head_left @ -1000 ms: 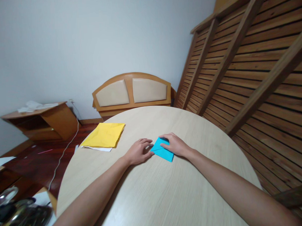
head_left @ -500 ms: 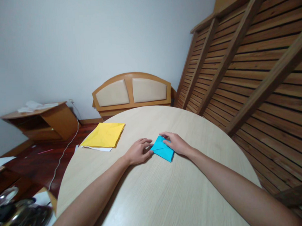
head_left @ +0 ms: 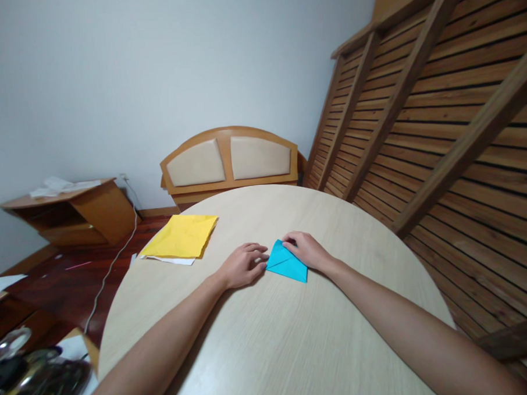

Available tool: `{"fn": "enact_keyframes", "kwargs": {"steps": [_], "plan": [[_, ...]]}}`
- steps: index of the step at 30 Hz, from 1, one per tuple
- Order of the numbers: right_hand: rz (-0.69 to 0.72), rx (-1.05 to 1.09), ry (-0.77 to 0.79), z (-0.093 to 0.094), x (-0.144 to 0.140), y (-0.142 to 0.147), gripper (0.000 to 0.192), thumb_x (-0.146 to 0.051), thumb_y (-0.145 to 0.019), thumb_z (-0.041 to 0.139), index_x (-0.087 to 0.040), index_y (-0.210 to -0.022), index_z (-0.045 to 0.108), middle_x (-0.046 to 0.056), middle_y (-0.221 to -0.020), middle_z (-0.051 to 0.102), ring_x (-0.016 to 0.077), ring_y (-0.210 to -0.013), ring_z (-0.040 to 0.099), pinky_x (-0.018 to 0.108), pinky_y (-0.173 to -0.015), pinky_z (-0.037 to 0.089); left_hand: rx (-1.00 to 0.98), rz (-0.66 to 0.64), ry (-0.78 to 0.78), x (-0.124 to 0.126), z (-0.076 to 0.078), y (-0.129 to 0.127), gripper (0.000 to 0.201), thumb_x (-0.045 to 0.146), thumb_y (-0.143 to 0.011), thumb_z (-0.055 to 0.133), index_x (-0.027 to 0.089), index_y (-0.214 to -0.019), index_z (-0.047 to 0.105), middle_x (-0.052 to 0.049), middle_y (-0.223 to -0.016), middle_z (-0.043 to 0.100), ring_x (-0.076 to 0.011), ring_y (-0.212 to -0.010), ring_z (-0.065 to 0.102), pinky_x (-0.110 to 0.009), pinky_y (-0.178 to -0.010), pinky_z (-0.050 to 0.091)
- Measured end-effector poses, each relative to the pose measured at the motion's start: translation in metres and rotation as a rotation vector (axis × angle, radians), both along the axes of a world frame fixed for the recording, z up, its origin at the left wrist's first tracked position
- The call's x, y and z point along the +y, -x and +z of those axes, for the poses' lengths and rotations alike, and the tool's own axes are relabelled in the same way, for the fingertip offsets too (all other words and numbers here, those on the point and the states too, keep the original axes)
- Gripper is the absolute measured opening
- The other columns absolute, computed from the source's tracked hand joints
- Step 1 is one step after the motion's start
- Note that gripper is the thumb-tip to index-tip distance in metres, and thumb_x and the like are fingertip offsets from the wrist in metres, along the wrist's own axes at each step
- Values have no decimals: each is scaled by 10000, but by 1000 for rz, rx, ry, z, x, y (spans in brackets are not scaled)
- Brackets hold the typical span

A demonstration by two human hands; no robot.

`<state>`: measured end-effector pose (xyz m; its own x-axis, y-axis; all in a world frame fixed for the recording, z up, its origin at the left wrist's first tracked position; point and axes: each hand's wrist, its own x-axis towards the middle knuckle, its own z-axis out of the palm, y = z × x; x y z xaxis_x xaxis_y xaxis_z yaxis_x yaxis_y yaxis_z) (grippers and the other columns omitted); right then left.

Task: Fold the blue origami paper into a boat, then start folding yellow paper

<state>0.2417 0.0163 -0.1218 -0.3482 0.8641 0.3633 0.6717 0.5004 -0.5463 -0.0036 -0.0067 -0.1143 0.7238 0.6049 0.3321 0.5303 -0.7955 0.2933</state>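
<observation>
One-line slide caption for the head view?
Both hands, left hand and right hand, press a folded blue paper on a round table.

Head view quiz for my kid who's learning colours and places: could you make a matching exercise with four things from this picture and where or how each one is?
Things:
1. blue folded paper
2. yellow paper
3. left hand
4. wooden side table

States or places:
A. against the white wall, loose papers on top
B. at the round table's far left edge, over a white sheet
C. flat on the table, fingertips at the blue paper's left corner
D. triangle between the two hands

Pairs: 1-D, 2-B, 3-C, 4-A
</observation>
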Motion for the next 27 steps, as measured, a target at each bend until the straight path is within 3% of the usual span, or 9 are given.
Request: {"fn": "enact_keyframes", "kwargs": {"steps": [14, 27], "plan": [[-106, -122, -63, -3, -2, 3, 118, -210, -928, 566, -173, -920, 679, 80, -940, 715, 211, -903, 640, 308, -824, 446, -112, 114, 87, 1, -5, -8, 139, 237, -914, 570, 203, -898, 703, -66, -1188, 694, -219, -1096, 623, -395, -987, 483], [-174, -4, 37, 5, -7, 4, 107, -230, -884, 604, -204, -864, 706, 65, -902, 755, 215, -854, 697, 296, -753, 488, -118, 124, 91, 2, -6, -7, 104, 211, -903, 582, 206, -860, 677, -54, -1183, 696, -222, -1089, 627, -404, -966, 496]]}}
